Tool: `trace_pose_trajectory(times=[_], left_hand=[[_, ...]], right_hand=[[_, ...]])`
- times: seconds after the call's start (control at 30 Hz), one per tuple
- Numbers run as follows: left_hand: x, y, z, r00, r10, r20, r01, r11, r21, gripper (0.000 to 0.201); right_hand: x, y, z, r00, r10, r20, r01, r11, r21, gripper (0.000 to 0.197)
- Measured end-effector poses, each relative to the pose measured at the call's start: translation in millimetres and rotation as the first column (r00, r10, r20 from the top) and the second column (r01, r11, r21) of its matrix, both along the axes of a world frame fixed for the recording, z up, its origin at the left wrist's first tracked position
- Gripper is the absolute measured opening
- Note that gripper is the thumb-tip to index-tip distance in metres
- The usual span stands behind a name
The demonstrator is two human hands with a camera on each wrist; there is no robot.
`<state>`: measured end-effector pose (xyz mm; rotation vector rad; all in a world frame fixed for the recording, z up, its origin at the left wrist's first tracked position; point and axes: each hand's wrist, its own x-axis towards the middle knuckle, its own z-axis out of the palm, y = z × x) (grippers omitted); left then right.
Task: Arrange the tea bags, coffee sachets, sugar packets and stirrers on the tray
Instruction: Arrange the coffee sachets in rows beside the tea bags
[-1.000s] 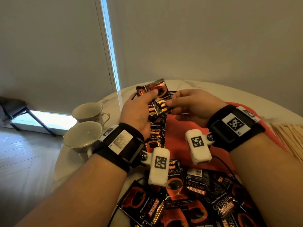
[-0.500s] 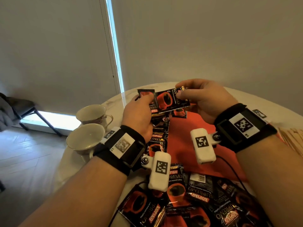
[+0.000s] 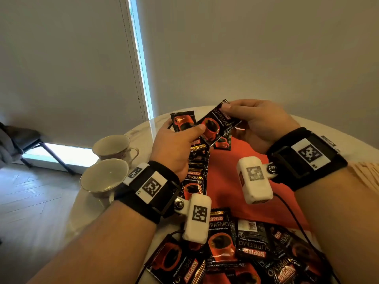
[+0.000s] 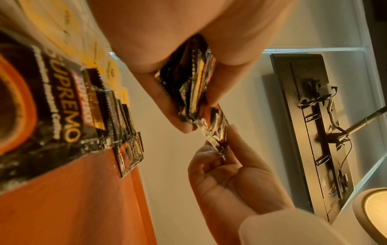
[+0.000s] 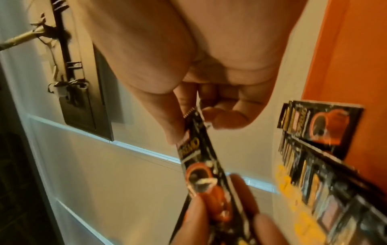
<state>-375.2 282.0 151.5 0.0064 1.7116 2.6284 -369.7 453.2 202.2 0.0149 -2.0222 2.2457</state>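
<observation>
My left hand (image 3: 180, 138) grips a small stack of black-and-red coffee sachets (image 3: 182, 120) above the red tray (image 3: 244, 181). My right hand (image 3: 254, 119) pinches the top corner of one sachet (image 3: 217, 124) of that stack, which juts out to the right. The left wrist view shows the stack (image 4: 188, 82) between thumb and fingers, and the right hand (image 4: 226, 165) pinching the far end of the single sachet (image 4: 215, 132). In the right wrist view the pinched sachet (image 5: 199, 165) runs down to the left hand (image 5: 220, 215). A row of overlapping sachets (image 3: 194, 177) lies along the tray's left edge.
A loose pile of coffee sachets (image 3: 246, 253) covers the near table. Two teacups (image 3: 106, 175) stand at the left of the round white table (image 3: 139, 132). Pale wooden stirrers (image 3: 367, 175) lie at the right edge. Yellow packets (image 4: 98, 56) lie beyond the sachet row.
Both hands have risen off the tray. The right hand has drawn one sachet out of the left hand's stack toward the right and turned it.
</observation>
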Motion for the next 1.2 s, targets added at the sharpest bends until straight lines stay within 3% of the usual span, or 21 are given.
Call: trace_pose_trajectory(times=[0.07,0.17,0.23,0.37,0.47,0.57,0.8,1.0,1.1,1.2], left_hand=[[1,1,0,0.999,-0.036,-0.017,0.036,0.999,-0.017,0.052],[4,1,0,0.995,-0.089,-0.037,0.088,0.995,-0.042,0.049],[4,2,0,0.994,-0.107,-0.034,0.105,0.994,-0.043,0.047],[-2,0,-2,0.998,-0.05,0.034,0.049,0.998,0.044,0.044],[-7,-1,-5,0.995,-0.003,0.099,-0.008,0.994,0.109,0.041],[-8,-1,-5,0.994,0.016,0.11,-0.029,0.993,0.118,0.039],[-8,1,-6,0.994,0.053,0.096,-0.065,0.99,0.126,0.032],[-4,1,-1,0.99,0.042,0.135,-0.066,0.982,0.176,0.039],[-2,-1,3,0.983,-0.011,0.185,-0.028,0.978,0.206,0.028],[-4,-3,4,0.977,-0.029,0.21,-0.02,0.974,0.225,0.022]], right_hand=[[1,-1,0,1.0,-0.008,0.027,0.01,0.995,-0.097,0.014],[3,-2,-1,0.991,0.058,0.123,-0.027,0.97,-0.242,0.057],[4,-4,-1,0.989,0.056,0.138,-0.015,0.96,-0.28,0.072],[-1,-3,-2,0.997,0.003,0.081,0.013,0.981,-0.196,0.038],[0,-3,-4,0.99,0.109,0.086,-0.106,0.994,-0.038,0.032],[0,-5,-7,0.991,0.093,0.095,-0.097,0.994,0.045,0.018],[5,-13,-7,0.988,0.139,0.071,-0.145,0.985,0.091,0.018],[-10,0,-18,0.995,-0.075,0.068,0.075,0.997,0.003,0.021],[-21,21,-33,0.966,-0.199,0.164,0.201,0.98,0.007,0.016],[-28,34,-52,0.918,-0.234,0.321,0.224,0.972,0.07,0.013]])
